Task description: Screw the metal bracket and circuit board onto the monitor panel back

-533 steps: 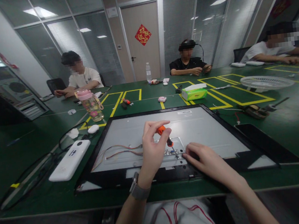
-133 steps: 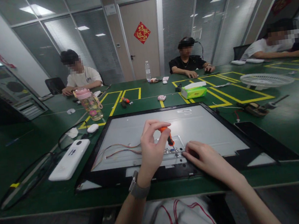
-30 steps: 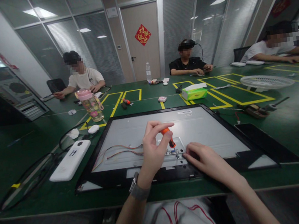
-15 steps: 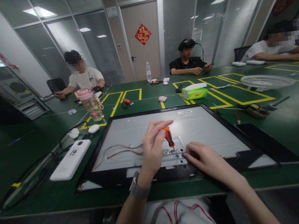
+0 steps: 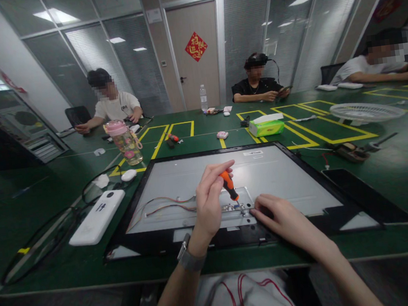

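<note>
My left hand (image 5: 210, 197) is closed around the orange and black handle of a screwdriver (image 5: 229, 185). The screwdriver leans, its tip down at a small metal part (image 5: 242, 211) near the front edge of a flat display panel (image 5: 177, 176). My right hand (image 5: 282, 218) rests on the panel's front right, fingers curled and tips pressed together beside that part. Whatever those fingertips hold, if anything, is hidden. Thin coloured wires (image 5: 169, 204) run across the panel to the left of my left hand.
A white power bank (image 5: 98, 218), black cables (image 5: 47, 241) and a pink-lidded bottle (image 5: 125, 143) are on the left. To the right lie a black phone-like slab (image 5: 367, 195) and a brown tool (image 5: 352, 150). Beyond are a green tissue pack (image 5: 266, 127) and several seated people.
The screwdriver handle has shifted slightly left and leans a little more in my left hand. My right hand stays in place on the panel.
</note>
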Demonstrator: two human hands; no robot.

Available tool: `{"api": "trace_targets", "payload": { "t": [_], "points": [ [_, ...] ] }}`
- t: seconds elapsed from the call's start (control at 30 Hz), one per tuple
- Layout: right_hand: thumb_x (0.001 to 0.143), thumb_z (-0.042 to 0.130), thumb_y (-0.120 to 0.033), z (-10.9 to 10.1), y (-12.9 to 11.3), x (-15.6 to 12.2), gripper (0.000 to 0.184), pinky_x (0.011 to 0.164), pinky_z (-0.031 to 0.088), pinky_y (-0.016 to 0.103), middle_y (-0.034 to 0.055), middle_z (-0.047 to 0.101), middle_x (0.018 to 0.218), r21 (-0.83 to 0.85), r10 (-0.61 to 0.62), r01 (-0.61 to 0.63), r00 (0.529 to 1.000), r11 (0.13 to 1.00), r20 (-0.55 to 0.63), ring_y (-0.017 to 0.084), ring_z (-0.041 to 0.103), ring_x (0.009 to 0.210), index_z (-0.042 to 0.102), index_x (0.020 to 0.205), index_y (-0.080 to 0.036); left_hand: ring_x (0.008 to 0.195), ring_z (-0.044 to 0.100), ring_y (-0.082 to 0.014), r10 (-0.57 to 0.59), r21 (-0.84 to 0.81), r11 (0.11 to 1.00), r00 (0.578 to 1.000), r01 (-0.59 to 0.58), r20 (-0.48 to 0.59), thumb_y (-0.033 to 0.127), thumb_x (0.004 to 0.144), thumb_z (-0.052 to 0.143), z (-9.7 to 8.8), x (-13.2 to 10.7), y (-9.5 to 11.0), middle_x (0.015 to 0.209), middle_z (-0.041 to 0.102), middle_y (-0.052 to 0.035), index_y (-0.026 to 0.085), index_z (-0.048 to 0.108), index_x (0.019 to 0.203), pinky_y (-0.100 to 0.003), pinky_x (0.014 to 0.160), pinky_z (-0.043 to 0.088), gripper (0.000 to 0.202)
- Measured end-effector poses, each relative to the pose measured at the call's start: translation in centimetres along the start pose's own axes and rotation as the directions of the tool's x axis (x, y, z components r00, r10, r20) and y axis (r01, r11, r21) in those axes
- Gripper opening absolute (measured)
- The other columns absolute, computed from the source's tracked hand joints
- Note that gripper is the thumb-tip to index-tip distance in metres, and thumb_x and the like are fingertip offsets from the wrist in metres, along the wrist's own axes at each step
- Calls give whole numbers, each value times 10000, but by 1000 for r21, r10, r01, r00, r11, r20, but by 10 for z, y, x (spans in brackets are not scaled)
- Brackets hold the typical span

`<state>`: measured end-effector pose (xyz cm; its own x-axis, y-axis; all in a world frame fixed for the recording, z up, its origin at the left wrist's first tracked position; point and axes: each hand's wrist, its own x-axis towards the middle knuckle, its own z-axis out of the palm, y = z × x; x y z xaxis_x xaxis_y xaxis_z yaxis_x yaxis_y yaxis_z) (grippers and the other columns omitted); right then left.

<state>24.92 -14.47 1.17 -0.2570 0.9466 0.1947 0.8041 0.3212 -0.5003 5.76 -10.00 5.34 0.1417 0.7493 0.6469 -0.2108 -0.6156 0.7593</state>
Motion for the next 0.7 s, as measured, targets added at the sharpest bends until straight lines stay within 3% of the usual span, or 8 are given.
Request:
{"api": "trace_targets", "payload": {
  "t": [0.1,0.23,0.33,0.43,0.5,0.7],
  "points": [
    [959,477,-276,-1,0,-1,193,678,449,311,30,611,778,5,-3,3,1000,1000,-4,210,601,732,534,782,-227,887,601,-161,-8,-12,1000,1000,8,-16,245,964,484,1,0,1,978,637,-67,198,695,1172,-284,792,507,300],
    [952,483,-270,-1,-1,-1,194,657,444,306,30,609,768,0,-8,8,1000,1000,-19,206,596,719,532,769,-227,858,599,-157,12,80,997,999,-9,-47,283,889,646,3,1,3,911,604,-51,203,739,1060,-266,770,510,210],
    [954,477,-271,-1,-2,-1,199,652,443,303,32,608,766,-3,-2,2,1000,1000,-17,206,593,718,531,768,-227,871,626,-165,-13,73,997,998,17,-65,337,938,576,4,2,3,975,628,-72,198,742,1056,-281,777,526,247],
    [957,474,-278,0,-2,0,202,661,446,302,33,610,772,-3,-1,1,1000,1000,-10,206,594,727,530,769,-227,935,666,-185,-72,-28,997,997,71,-25,332,988,476,4,2,3,1108,665,-104,189,695,1159,-314,830,545,312],
    [957,474,-281,0,-1,0,200,669,447,304,33,610,777,-4,-1,1,1000,1000,-8,206,595,730,530,773,-226,954,669,-184,-80,-59,995,997,80,7,301,982,491,4,1,2,1093,679,-101,190,672,1199,-317,854,545,303],
    [959,468,-287,0,-1,0,213,663,449,308,32,608,769,-18,-2,2,1000,1000,-10,206,595,720,524,763,-224,839,599,-136,13,55,998,998,-10,-58,252,864,679,4,2,1,951,582,-48,206,743,997,-253,760,529,155]
  ]
}}
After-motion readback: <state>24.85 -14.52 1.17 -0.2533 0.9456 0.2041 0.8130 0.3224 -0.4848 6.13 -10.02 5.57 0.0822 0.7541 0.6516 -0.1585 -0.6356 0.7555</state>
